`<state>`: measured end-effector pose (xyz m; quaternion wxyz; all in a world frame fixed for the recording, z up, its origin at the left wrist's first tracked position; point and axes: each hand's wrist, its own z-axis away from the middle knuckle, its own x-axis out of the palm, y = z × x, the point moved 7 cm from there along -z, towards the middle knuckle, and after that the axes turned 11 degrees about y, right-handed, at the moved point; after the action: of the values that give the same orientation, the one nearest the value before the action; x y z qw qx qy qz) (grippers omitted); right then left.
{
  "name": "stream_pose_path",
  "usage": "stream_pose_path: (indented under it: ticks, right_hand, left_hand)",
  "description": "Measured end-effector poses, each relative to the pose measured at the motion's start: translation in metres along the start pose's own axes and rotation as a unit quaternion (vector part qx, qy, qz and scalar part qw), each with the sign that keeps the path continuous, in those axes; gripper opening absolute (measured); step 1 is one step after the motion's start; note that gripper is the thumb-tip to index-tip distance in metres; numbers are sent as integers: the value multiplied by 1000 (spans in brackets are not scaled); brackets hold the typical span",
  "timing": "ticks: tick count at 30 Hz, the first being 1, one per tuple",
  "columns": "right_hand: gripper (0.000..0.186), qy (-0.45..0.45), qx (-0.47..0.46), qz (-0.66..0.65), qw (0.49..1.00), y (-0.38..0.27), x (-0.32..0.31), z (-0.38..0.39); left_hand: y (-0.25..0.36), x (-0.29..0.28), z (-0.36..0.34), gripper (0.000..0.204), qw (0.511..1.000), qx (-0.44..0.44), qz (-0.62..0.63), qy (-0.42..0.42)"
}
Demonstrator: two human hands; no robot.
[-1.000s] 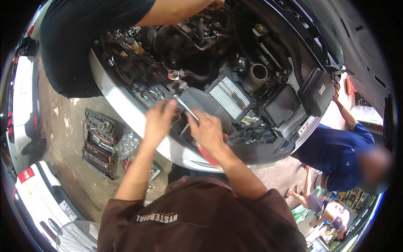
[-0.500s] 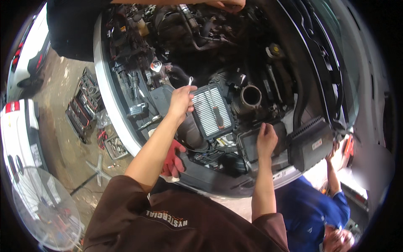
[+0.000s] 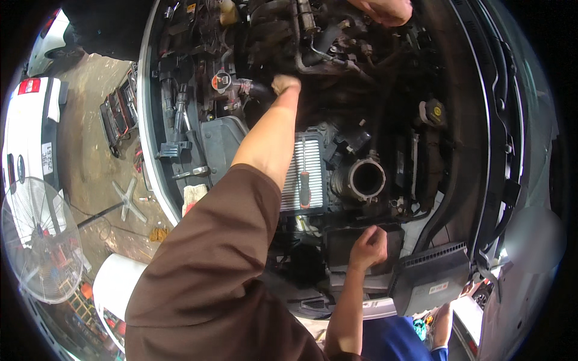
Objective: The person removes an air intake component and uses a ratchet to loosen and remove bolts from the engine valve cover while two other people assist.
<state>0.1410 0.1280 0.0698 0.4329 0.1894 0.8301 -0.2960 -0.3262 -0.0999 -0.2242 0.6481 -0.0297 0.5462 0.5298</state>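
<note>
My left hand (image 3: pixel 286 85) reaches deep into the engine bay, beside a dark hose right of the radiator cap (image 3: pixel 221 81). Its fingers look curled and partly in shadow; the wrench it gripped a moment earlier is hidden now. My right hand (image 3: pixel 369 246) is closed over a black plastic box (image 3: pixel 338 240), and whatever its fingers may hold does not show. Between the arms, a white pleated air filter (image 3: pixel 315 162) carries a screwdriver (image 3: pixel 305 189) with an orange and black handle. Right of the filter gapes a round intake duct (image 3: pixel 367 178).
Another person's hand (image 3: pixel 388 11) is at the far side of the bay. A co-worker in blue (image 3: pixel 388 340) stands at lower right, near a black plastic cover (image 3: pixel 430 286). A ratchet (image 3: pixel 191 172) and glove (image 3: pixel 194 195) lie at the left edge. A fan (image 3: pixel 42 240) stands at left.
My left hand has moved farther into the bay, and the wrench has gone out of sight. The view has shifted; my right hand stays closed over the black box.
</note>
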Motion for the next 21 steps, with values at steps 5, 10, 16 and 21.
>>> stream_pose_path:
  ticks: [5, 10, 16, 21]
  right_hand:
    - [15, -9, 15, 0, 1000, 1, 0, 2]
    - [15, -5, 6, -20, 1000, 2, 0, 3]
    - [15, -6, -7, -21, 1000, 2, 0, 3]
    - [17, -6, -14, -21, 1000, -1, -1, 2]
  left_hand:
    - [1, 53, -35, 38, 973, 207, -105, 17]
    - [5, 19, -21, 38, 965, 194, -175, 15]
    - [27, -56, 18, 41, 995, 87, -14, 38]
    - [36, -73, 17, 35, 992, 121, -1, 43]
